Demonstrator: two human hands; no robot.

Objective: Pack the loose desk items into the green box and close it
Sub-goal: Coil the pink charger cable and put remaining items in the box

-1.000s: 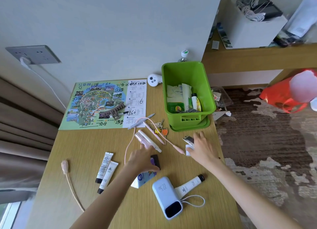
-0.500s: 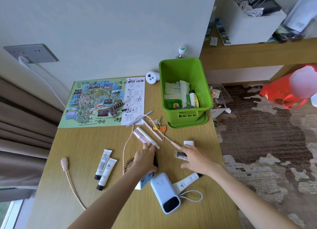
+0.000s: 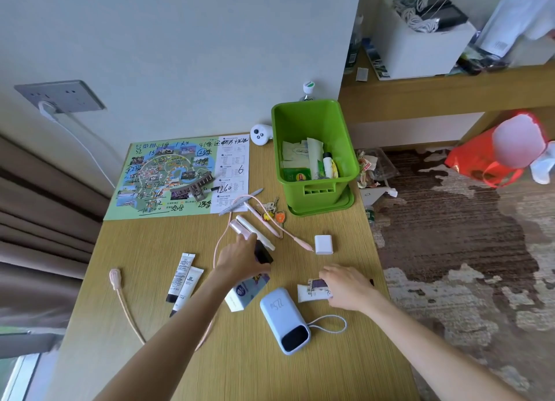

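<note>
Several loose things still lie on the counter (image 3: 144, 247), so the packing looks only partly done. Farthest left, the pink cable (image 3: 115, 280) trails toward the near edge, and beside it two small tubes (image 3: 183, 277) lie side by side, untouched. Behind them the printed map (image 3: 177, 176) lies flat against the wall with a grey hair clip (image 3: 193, 187) on it. Your left hand (image 3: 240, 258) reaches over the middle of the counter with a small dark object (image 3: 263, 252) against its thumb side. I cannot tell whether you are pinching it or it only lies against your hand. A small carton (image 3: 247, 289) pokes out from under your wrist, and the pink and white pens (image 3: 255, 232) sit just past your fingertips, probably next in reach. The blue power bank (image 3: 283, 319) lies between your two arms, its loop toward your right. The white charger cube (image 3: 323, 244) sits alone, apart from both hands. Your right hand (image 3: 345, 286) curls over the white tube (image 3: 309, 294), with a small packet (image 3: 318, 283) held on top of it, seemingly so both go in one trip. The green box (image 3: 315, 124) stands open at the far right of the counter, already holding packets and a small bottle. It rests on what looks like its own lid (image 3: 322, 209), kept there until closing.
</note>
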